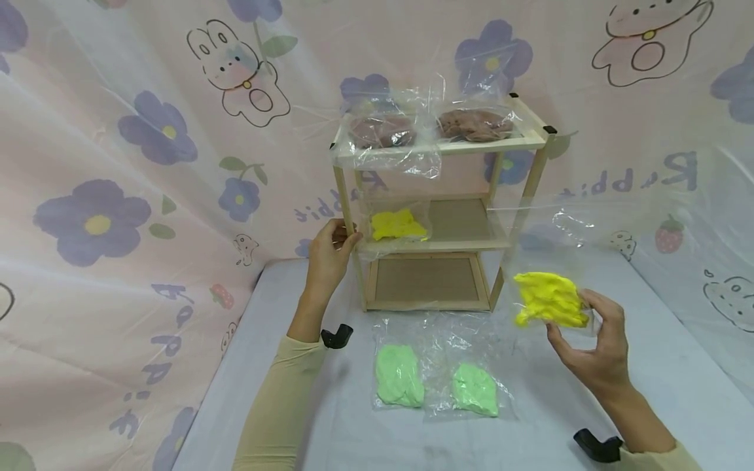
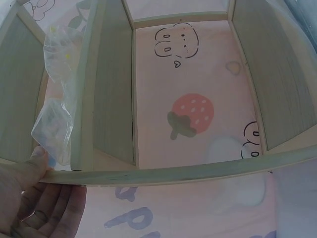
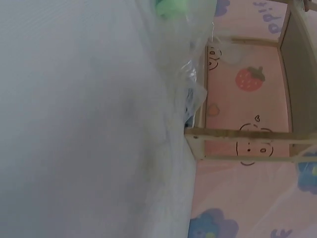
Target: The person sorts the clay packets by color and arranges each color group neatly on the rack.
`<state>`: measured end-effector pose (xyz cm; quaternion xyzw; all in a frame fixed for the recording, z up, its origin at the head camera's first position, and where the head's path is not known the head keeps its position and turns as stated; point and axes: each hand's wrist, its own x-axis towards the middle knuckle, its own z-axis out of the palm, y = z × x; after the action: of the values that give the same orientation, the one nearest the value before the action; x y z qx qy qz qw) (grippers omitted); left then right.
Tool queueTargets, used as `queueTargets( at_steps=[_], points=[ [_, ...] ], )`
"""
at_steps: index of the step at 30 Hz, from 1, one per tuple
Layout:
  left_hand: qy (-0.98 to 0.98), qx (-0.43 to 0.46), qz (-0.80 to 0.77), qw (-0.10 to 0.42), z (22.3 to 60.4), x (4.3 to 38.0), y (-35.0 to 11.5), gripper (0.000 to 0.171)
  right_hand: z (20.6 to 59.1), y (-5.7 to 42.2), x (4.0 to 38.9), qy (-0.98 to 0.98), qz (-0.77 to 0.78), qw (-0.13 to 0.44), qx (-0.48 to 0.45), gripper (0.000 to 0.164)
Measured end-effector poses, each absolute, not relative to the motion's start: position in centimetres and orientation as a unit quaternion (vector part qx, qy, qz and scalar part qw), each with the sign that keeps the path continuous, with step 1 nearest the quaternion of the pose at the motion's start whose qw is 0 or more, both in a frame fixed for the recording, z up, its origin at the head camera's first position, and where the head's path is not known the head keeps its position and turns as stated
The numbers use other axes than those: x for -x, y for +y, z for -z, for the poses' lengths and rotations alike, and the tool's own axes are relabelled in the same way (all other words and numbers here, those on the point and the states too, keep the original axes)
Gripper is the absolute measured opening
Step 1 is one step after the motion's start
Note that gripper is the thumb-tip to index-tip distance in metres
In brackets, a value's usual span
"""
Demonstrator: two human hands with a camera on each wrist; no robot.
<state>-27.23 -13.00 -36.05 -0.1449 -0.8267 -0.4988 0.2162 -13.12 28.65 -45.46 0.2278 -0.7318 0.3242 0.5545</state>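
While gripping left post (image 1: pixel 343 190) of rack (image 1: pixel 459 247) with left hand (image 1: pixel 326 252), pinching yellow bag (image 1: pixel 550 297) in right hand (image 1: pixel 603 350) beyond rack's right side, with room before right edge of table (image 1: pixel 654 333); reaching forward, well apart.

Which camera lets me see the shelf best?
The head camera! It shows all three levels of the shelf from the front. The left wrist camera shows part of it close up and sideways, with the left hand gripping it. The right wrist camera shows just part, sideways too, on the right.
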Motion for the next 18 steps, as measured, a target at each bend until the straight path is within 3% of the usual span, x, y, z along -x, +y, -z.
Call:
queueTargets(
  at_steps=[8, 18],
  points=[
    [-0.827, 0.141, 0.501, 0.214, 35.9, 27.2, -12.9, 0.031, 44.8, 26.9, 14.8, -0.739, -0.320, 0.523, -0.281, 0.073],
    [-0.824, 0.144, 0.502, 0.219, 36.0, 27.2, -12.9, 0.030, 44.0, 24.7, 16.8, -0.748, -0.334, 0.508, -0.267, 0.073]
  ],
)
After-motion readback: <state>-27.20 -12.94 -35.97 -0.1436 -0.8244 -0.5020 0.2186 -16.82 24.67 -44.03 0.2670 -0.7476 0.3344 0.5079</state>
